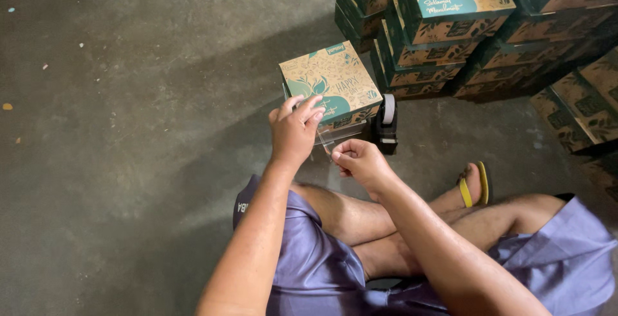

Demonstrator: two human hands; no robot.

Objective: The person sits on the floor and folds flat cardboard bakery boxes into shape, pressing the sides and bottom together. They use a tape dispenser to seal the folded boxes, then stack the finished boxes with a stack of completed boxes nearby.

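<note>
A clear tape strip (pixel 331 137) stretches mid-frame between both hands, below the box (pixel 331 84). The right hand (pixel 359 161) pinches its end; the left hand (pixel 294 129) grips the other end. Slack could let it fold — sticking to itself — beside the dispenser (pixel 386 123).

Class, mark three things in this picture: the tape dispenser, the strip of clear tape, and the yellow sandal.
tape dispenser (pixel 387 126), head view, on its black body below the roll.
strip of clear tape (pixel 327 139), head view, mid-strip between the two hands.
yellow sandal (pixel 465 192), head view, on the yellow strap across the foot.
</note>
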